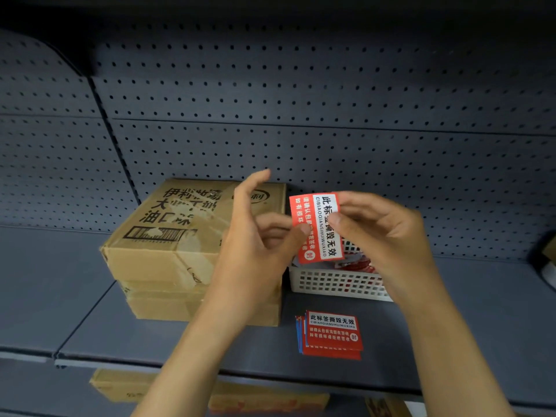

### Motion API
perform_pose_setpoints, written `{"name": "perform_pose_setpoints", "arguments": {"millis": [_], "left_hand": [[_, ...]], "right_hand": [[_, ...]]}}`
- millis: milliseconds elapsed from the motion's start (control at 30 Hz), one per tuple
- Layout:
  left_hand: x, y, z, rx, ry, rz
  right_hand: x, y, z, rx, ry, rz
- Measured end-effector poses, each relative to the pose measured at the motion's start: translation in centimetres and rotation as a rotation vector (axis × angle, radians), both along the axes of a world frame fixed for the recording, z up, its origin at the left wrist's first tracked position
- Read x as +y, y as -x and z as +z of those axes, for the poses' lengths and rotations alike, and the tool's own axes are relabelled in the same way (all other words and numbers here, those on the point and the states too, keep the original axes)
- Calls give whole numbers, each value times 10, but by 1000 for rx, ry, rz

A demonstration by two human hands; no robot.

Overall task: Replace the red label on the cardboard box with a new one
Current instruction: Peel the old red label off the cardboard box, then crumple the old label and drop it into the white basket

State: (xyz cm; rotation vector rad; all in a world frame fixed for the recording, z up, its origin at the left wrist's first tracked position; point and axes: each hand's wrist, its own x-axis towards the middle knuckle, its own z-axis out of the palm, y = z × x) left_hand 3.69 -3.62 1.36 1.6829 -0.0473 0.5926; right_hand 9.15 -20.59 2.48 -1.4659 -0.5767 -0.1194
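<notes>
Label (317, 227) pinched between left hand (258, 236) and right hand (382, 227), beside the box (168, 236); careless peeling could crease it or stick it to fingers.

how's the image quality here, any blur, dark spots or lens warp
Head view: dim and darkest along the top edge; wide-angle warp bows the pegboard rows and shelf edge; the held red label reads sharp, as does the label stack; both hands' fingers look slightly soft; boxes below the shelf are blurred.
</notes>
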Motion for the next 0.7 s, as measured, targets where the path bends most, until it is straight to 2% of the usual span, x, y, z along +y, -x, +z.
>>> {"name": "perform_pose_setpoints", "arguments": {"millis": [167,267,367,467,700], "left_hand": [[1,0,5,-26,11,-63],[2,2,4,-52,-166,-63],[3,4,4,-66,-438,47],[4,4,4,-114,-579,157],[-7,-4,4,-273,-558,196]], "right_hand": [[-2,-1,1,-12,85,-60],[2,1,1,34,68,-69],[4,2,0,51,106,-98],[-1,5,2,68,151,-92],[-5,11,5,-133,235,-199]]}}
